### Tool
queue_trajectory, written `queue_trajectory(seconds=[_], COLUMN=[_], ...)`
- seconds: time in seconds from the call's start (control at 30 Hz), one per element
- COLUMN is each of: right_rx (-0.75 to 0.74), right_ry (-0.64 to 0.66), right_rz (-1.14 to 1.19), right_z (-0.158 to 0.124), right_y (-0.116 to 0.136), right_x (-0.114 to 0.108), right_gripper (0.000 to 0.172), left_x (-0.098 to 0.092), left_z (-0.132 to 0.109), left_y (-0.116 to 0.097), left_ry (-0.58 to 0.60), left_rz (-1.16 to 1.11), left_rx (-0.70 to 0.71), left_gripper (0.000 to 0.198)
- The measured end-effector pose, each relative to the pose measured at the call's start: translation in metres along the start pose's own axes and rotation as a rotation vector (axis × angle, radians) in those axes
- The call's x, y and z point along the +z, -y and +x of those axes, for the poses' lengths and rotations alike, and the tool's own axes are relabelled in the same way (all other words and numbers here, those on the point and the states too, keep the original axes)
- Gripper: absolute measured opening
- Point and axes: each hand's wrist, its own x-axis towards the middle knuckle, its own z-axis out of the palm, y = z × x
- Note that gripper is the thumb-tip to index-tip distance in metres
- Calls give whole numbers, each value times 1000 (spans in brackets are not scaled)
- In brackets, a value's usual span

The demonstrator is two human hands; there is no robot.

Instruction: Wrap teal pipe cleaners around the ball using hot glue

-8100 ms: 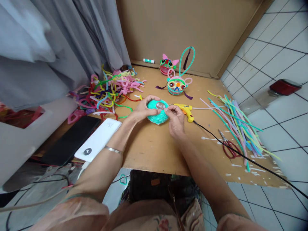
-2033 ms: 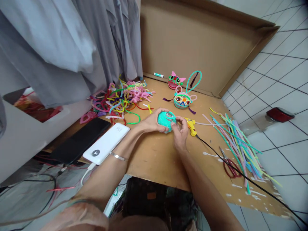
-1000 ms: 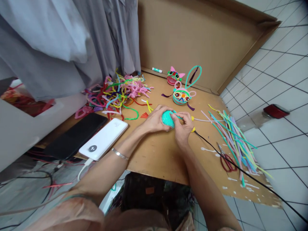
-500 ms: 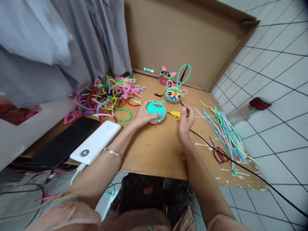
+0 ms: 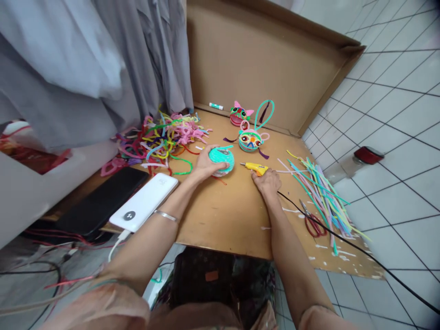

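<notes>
My left hand (image 5: 205, 164) is wrapped round a turquoise ball (image 5: 220, 158) covered in pipe cleaner, with the thumb across its front. A loose pipe cleaner end sticks out at its top, and some pink and red shows underneath. My right hand (image 5: 270, 182) has closed round the handle of a yellow glue gun (image 5: 256, 168), which lies low over the table with its nozzle pointing left toward the ball. The grip is mostly hidden by my fingers. Just behind stands a finished-looking animal head (image 5: 250, 141) with pink loop ears, and farther back another head (image 5: 239, 115) with pink pointed ears.
A tangled heap of pipe cleaners (image 5: 165, 137) lies at left, near a white power bank (image 5: 144, 201) and a black phone (image 5: 103, 197). Straight pipe cleaners (image 5: 323, 197) and red-handled scissors (image 5: 313, 222) lie at right. The black cord (image 5: 343, 238) crosses the right side. Cardboard (image 5: 261, 59) stands behind.
My right hand has come down from above the glue gun and taken hold of its handle. The left hand still holds the ball. The view has shifted slightly.
</notes>
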Motion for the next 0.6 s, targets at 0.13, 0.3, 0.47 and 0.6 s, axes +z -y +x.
queue_trajectory(seconds=[0.13, 0.3, 0.47, 0.6], right_rx=[84, 43, -86, -213], right_ry=[13, -200, -241, -313], right_rz=[82, 259, 380, 444], right_z=[5, -3, -17, -23], right_y=[-2, 8, 21, 22], right_x=[-8, -33, -44, -38], right_gripper=[44, 37, 40, 43], left_x=[0, 0, 1, 2], left_z=[1, -2, -5, -4], left_y=[2, -4, -8, -6], left_ry=[10, 67, 114, 118], left_rz=[6, -68, -134, -163], left_rx=[14, -5, -48, -50], left_gripper=[73, 78, 81, 83])
